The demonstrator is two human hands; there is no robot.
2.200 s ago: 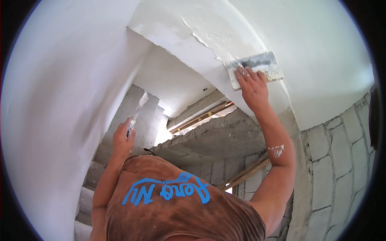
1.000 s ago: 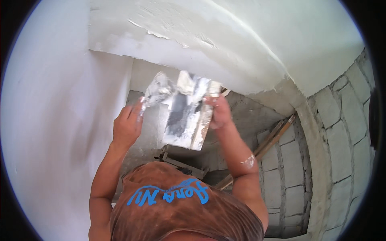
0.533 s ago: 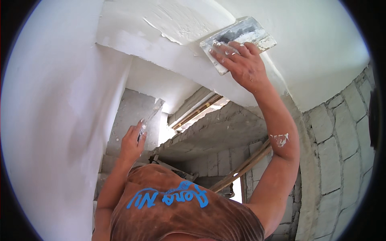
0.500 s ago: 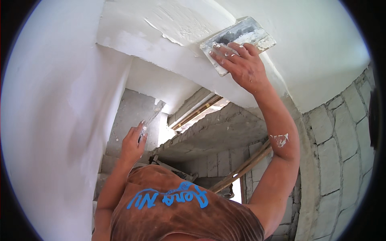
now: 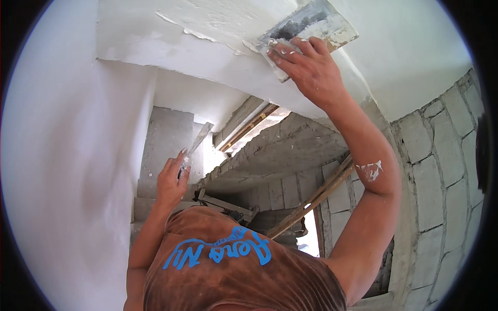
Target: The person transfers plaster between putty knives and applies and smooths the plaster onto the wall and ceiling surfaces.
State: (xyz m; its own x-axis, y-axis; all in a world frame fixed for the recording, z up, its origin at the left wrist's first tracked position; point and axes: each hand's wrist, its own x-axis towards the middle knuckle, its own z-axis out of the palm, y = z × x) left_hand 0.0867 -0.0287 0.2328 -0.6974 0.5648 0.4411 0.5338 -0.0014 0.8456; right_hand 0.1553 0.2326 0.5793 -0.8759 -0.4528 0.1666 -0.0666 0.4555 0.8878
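My right hand (image 5: 314, 72) is raised and wrapped round the grip of a rectangular plastering trowel (image 5: 316, 26). The trowel's plate, smeared with grey and white plaster, lies against the white plastered surface (image 5: 129, 36); the grip itself is hidden behind my fingers. A ragged ridge of wet plaster (image 5: 197, 34) runs to the left of the trowel. Lower down on the left, my left hand (image 5: 173, 179) is closed round the handle of a narrow putty knife (image 5: 199, 137). Its blade points up and away, touching nothing that I can make out. White plaster specks both hands, and a patch clings to my right forearm.
A smooth white wall (image 5: 62, 155) rises close on the left. To the right stands a grey block wall (image 5: 436, 176). Below are a rough concrete slab edge (image 5: 280, 150), a slanting wooden pole (image 5: 311, 199) and a bright opening (image 5: 308, 233).
The trowel and my right hand have shifted slightly up in the picture, my right elbow swinging outward. The whole view has moved a little. My left hand keeps hold of the putty knife.
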